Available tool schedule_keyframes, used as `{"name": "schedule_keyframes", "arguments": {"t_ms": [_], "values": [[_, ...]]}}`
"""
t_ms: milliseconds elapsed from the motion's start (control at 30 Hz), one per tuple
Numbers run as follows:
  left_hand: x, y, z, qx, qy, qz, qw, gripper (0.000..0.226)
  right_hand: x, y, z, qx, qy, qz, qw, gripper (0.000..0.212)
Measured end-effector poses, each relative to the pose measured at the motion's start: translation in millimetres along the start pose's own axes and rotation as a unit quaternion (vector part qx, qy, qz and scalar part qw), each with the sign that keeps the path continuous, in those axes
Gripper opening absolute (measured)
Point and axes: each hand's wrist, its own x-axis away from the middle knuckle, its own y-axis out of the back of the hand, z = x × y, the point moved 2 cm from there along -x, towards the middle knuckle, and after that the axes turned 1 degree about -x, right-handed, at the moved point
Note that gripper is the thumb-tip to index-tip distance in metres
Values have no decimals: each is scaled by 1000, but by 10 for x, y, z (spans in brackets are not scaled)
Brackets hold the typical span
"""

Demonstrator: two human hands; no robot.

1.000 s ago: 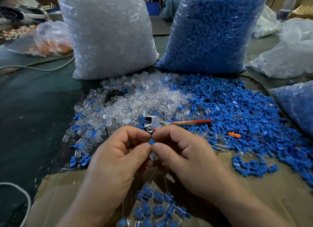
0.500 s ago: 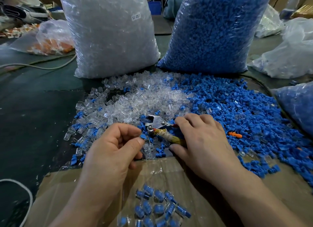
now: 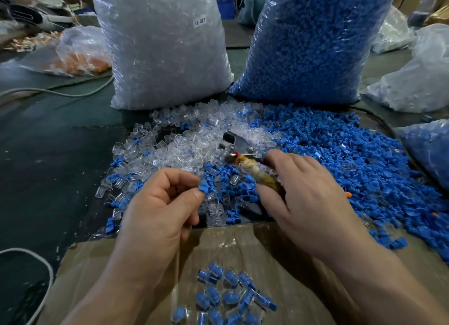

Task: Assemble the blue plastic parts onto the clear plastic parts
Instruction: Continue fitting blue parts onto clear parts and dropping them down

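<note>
My left hand [image 3: 160,210] pinches a small blue plastic part [image 3: 203,187] between thumb and forefinger; whether a clear part is on it I cannot tell. My right hand [image 3: 303,198] grips the cloth-wrapped handle of a metal plier tool [image 3: 245,159], lifted over the heap. Loose clear plastic parts [image 3: 184,145] lie in a heap ahead and to the left. Loose blue plastic parts [image 3: 340,154] spread to the right. Several assembled blue-in-clear pieces [image 3: 226,293] rest on the cardboard box [image 3: 279,252] near me.
A big bag of clear parts [image 3: 160,45] and a big bag of blue parts [image 3: 311,43] stand behind the heaps. Another blue bag [image 3: 430,154] sits far right. White bags [image 3: 413,82] lie back right, an orange-filled bag [image 3: 80,55] back left, a white cable [image 3: 46,271] lower left.
My hands have parted from pressing a piece together. The right hand reached forward, took the plier tool by its handle and raised it. The left hand stayed, still pinching the blue part.
</note>
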Motion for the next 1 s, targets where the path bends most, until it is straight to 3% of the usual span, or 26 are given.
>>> {"name": "schedule_keyframes", "arguments": {"t_ms": [267,833,1000], "values": [[-17,18,-42,19,-49,5,999,13,137,54,103,-54,92,43,993,45],[-9,69,-16,-22,-71,7,997,17,81,20,109,-21,113,57,992,58],[-3,80,-57,5,-73,11,997,16,91,59,145,-33,117,44,992,48]]}}
